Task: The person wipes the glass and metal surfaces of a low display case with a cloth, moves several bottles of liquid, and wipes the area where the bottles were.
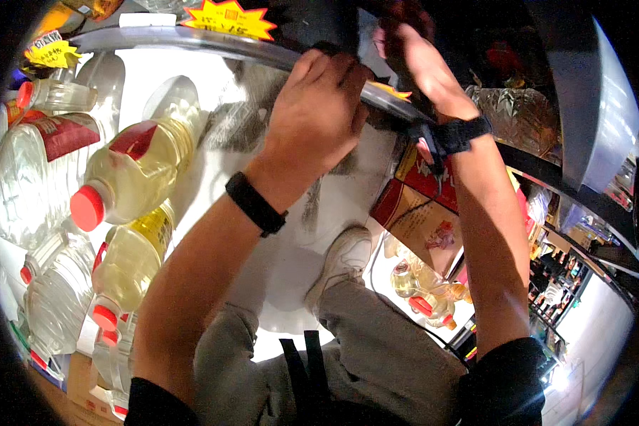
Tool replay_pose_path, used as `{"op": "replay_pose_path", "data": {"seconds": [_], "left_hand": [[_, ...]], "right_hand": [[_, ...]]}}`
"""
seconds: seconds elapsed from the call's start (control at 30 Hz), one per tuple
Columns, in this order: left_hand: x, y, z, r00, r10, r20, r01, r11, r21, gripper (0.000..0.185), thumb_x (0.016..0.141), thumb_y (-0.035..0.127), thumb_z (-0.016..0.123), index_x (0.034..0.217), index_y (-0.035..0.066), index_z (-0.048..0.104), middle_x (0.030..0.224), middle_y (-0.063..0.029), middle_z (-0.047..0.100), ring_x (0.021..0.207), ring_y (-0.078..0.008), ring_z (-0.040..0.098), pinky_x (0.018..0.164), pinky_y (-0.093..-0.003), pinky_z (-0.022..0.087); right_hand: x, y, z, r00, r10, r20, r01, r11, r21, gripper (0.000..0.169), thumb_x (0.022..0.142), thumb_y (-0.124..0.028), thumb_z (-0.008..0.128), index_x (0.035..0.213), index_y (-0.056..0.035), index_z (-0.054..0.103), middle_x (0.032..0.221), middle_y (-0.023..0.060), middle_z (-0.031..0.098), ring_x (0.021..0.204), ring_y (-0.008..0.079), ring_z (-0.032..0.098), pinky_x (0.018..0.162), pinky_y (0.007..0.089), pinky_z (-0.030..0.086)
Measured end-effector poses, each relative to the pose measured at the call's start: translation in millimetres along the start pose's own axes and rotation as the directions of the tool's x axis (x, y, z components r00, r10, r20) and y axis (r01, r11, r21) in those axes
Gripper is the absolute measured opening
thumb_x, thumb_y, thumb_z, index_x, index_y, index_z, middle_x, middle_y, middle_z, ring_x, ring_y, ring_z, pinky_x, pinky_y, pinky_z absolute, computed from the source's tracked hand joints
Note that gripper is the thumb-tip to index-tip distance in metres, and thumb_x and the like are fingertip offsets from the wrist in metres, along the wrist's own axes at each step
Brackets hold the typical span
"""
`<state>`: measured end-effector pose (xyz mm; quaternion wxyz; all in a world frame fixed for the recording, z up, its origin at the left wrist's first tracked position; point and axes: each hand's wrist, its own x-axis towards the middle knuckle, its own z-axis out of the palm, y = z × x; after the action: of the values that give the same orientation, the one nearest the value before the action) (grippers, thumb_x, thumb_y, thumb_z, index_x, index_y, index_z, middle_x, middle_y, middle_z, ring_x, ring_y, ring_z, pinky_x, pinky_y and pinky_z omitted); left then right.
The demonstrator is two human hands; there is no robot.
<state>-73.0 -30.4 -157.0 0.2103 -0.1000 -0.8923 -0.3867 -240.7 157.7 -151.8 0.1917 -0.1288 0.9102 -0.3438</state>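
Note:
My left hand [319, 101] is at the curved shelf-edge rail [234, 49], its fingers curled over it and mostly hidden from me. Whether they grip the rail or a small thing cannot be told. Just right of those fingers an orange-yellow tag [391, 89] shows on the rail. My right hand [404, 32] reaches past the rail into the dark shelf. Its fingers are lost in shadow, beside a greyish, glossy surface [369, 40], and what they hold is unclear. Black bands circle both wrists.
Large bottles of yellow liquid [144, 165] with red caps stand at left, beside clear bottles [58, 293]. A starburst price sign [229, 20] stands on the rail. Red cartons [420, 197] and more bottles [426, 298] are at right. A black cable [375, 266] hangs near my shoe [343, 261].

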Motion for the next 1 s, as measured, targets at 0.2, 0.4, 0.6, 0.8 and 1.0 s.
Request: {"op": "replay_pose_path", "data": {"seconds": [0.2,0.4,0.6,0.8,1.0], "left_hand": [[-2.1,0.7,-4.4,0.998,0.004,0.061,-0.001,0.998,-0.057,0.041,0.078,0.014,0.073,0.118,0.003,0.066,0.117,-0.0154,0.066,0.114,-0.0320,0.060,0.112,-0.0438,0.040],[-6.4,-4.3,-0.2,0.999,0.002,0.035,-0.001,1.000,-0.016,0.043,0.078,0.015,0.074,0.119,0.003,0.068,0.120,-0.0163,0.066,0.116,-0.0322,0.060,0.114,-0.0444,0.039],[1.2,1.2,-6.0,0.999,0.028,0.019,-0.026,0.995,-0.092,0.039,0.081,0.009,0.070,0.119,0.004,0.066,0.112,-0.0167,0.064,0.107,-0.0375,0.061,0.105,-0.0492,0.045],[-3.5,-5.4,-1.1,0.999,0.050,0.023,-0.050,0.999,0.012,0.042,0.078,0.014,0.074,0.118,0.002,0.068,0.116,-0.0158,0.066,0.112,-0.0324,0.062,0.112,-0.0462,0.042],[1.6,-0.5,-1.9,0.996,0.087,0.009,-0.086,0.996,-0.034,0.044,0.074,0.010,0.074,0.117,0.001,0.067,0.116,-0.0166,0.064,0.112,-0.0348,0.061,0.110,-0.0468,0.043]], "right_hand": [[-2.1,3.8,-21.9,0.910,0.409,-0.076,-0.403,0.912,0.080,0.054,0.106,-0.039,0.045,0.138,0.0014,0.061,0.143,0.0161,0.062,0.135,0.0246,0.051,0.118,0.0392,0.034],[-45.0,-28.4,18.9,0.989,-0.134,-0.067,0.130,0.990,-0.053,0.053,0.109,-0.031,0.031,0.146,-0.0009,0.054,0.143,0.0159,0.060,0.137,0.0256,0.051,0.119,0.0373,0.033],[-61.8,17.9,-29.4,0.937,0.329,-0.114,-0.341,0.934,-0.107,0.056,0.109,-0.041,0.034,0.138,-0.0014,0.059,0.138,0.0201,0.059,0.128,0.0322,0.055,0.110,0.0397,0.041],[-82.1,-61.4,1.8,0.988,0.155,-0.023,-0.157,0.985,-0.072,0.054,0.107,-0.038,0.037,0.124,0.0034,0.066,0.131,0.0255,0.067,0.128,0.0346,0.061,0.112,0.0388,0.042],[-81.5,14.5,-33.4,0.944,0.172,-0.281,-0.294,0.825,-0.483,0.050,0.108,-0.039,0.042,0.130,0.0024,0.060,0.128,0.0203,0.067,0.112,0.0342,0.068,0.105,0.0410,0.048]]}}
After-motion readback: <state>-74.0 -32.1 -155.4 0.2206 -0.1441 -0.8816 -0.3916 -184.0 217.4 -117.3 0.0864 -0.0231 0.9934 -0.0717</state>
